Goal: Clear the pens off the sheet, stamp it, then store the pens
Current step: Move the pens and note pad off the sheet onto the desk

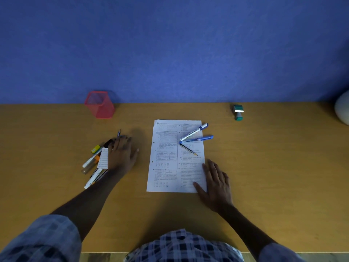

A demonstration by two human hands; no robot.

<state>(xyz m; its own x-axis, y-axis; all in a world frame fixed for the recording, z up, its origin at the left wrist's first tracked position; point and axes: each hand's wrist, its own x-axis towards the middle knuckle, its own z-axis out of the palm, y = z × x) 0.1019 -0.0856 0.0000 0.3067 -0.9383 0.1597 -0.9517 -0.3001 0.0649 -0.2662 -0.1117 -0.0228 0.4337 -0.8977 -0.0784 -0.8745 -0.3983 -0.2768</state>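
A printed sheet (166,157) lies in the middle of the wooden table (264,157). Three pens rest on its upper right part: a white marker with a blue cap (193,132), a blue pen (200,138) and a thin dark pen (188,149). My right hand (217,182) lies flat on the sheet's lower right corner, fingers spread. My left hand (122,154) is palm down left of the sheet, its fingers curled over a thin blue pen (119,132) that sticks out beyond them. A pile of pens and markers (92,161) lies under and beside that hand.
A red mesh pen holder (100,104) stands at the back left against the blue wall. A green stamp (238,112) lies at the back right. A white round object (342,110) sits at the far right edge. A small slip of paper (103,159) lies among the pile.
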